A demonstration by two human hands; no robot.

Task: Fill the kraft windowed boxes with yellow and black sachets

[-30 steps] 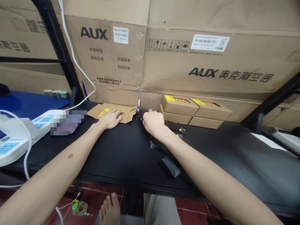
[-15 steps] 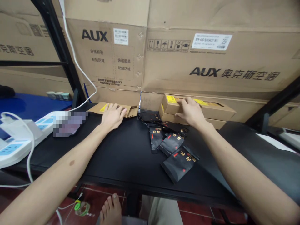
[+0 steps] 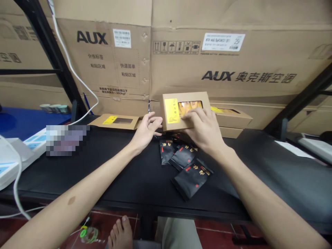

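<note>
My right hand (image 3: 203, 129) grips a small kraft-card box (image 3: 186, 110) with a yellow label and a window showing yellow-orange contents, lifted just above the table. My left hand (image 3: 146, 131) is open, its fingertips beside the box's left edge and apparently not touching it. Below both hands lie several black sachets with red and gold print, the largest (image 3: 192, 178) nearest me. Farther left, a flat kraft-card piece (image 3: 116, 121) with a yellow label and a rectangular window rests on the black table (image 3: 109, 180).
More kraft boxes (image 3: 232, 119) stand stacked against large AUX cartons (image 3: 246, 65). A white power strip (image 3: 23, 152), white cable and pixelated object (image 3: 67, 140) sit at the left. Black shelf uprights flank the table. Below its front edge, my bare foot (image 3: 120, 233) shows.
My right hand has moved from the sachets to the stack, then lifted a kraft box from it and brought it left. My left hand has left the flat kraft piece and moved right.
</note>
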